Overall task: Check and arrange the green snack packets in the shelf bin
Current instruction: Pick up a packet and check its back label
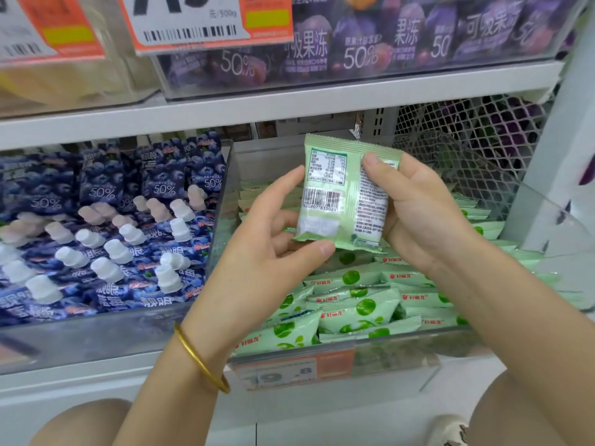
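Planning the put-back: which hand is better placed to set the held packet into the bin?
Probably right: the right hand wraps the packet, thumb across it; the left hand only pinches its lower edge.

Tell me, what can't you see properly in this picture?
Head view:
- front of the held green packet: turned away from the camera.
- print on its white patch: too blurry to read.
- small print on the bin's price tag: blurred.
- upper price tag: cut off by the top edge.
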A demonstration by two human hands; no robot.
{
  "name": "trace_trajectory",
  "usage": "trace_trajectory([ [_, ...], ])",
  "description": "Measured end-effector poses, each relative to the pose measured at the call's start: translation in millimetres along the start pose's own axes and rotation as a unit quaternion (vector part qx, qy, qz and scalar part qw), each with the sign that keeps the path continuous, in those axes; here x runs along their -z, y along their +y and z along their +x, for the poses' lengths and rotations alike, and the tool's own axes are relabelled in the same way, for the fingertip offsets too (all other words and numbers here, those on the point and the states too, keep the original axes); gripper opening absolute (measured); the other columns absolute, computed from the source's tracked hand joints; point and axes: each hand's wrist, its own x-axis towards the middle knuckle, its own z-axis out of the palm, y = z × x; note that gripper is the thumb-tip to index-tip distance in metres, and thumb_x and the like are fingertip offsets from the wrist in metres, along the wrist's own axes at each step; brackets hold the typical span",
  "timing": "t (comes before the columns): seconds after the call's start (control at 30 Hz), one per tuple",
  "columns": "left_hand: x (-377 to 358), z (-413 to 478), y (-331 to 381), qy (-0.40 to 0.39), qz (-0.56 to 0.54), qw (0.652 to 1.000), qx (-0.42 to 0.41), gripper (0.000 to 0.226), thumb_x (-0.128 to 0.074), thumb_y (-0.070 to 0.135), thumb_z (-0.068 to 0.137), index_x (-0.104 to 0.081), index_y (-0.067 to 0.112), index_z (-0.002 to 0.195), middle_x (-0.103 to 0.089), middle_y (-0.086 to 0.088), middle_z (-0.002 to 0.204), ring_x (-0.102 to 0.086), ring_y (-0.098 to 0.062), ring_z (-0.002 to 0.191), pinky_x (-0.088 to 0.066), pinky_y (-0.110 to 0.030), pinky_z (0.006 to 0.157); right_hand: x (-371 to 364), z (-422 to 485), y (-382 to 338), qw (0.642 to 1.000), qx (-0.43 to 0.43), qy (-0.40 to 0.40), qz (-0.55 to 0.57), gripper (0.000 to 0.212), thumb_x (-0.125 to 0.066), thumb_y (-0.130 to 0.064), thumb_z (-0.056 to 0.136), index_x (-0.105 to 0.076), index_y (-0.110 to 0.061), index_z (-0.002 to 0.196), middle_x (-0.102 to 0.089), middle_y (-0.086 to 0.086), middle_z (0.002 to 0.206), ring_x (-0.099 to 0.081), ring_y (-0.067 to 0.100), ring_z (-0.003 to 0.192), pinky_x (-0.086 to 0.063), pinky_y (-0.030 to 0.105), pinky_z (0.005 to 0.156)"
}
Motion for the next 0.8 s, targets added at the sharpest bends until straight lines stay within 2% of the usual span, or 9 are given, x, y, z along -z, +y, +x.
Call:
trace_trajectory([
  [0.2,0.2,-0.1,0.7,0.003,-0.009,1.000,-0.002,0.070,-0.058,-0.005,0.085,-0.036,0.035,0.138,-0.069,-0.001,0.104,-0.067,-0.010,0.096,-0.051,-0.027,0.090,0.2,0.3,0.8,1.000,-0.006,-0.004,0.022,0.010,-0.052,-0.018,0.094,-0.061,-0.013,0.095,-0.073,0.000,0.086,-0.070,0.014,0.076,-0.058,0.031,0.062],
  [0.37,0.1,0.3,1.2,-0.006,-0.002,1.000,-0.002,0.076,-0.058,-0.009,0.083,-0.035,0.037,0.139,-0.068,-0.001,0.101,-0.065,-0.008,0.099,-0.050,-0.032,0.093,-0.5,1.3,1.8,0.998,-0.020,-0.003,0.051,0.011,-0.052,-0.016,0.094,-0.062,-0.013,0.096,-0.074,-0.001,0.084,-0.070,0.012,0.075,-0.057,0.028,0.060],
  [0.8,1.1,0.9,0.8,0.003,0.006,1.000,-0.003,0.076,-0.057,-0.012,0.082,-0.037,0.035,0.138,-0.067,-0.004,0.099,-0.065,-0.007,0.095,-0.051,-0.030,0.088,-3.2,-0.9,0.1,0.997,-0.038,-0.001,0.070,0.013,-0.050,-0.016,0.095,-0.062,-0.011,0.100,-0.074,-0.001,0.083,-0.070,0.012,0.073,-0.058,0.030,0.060],
])
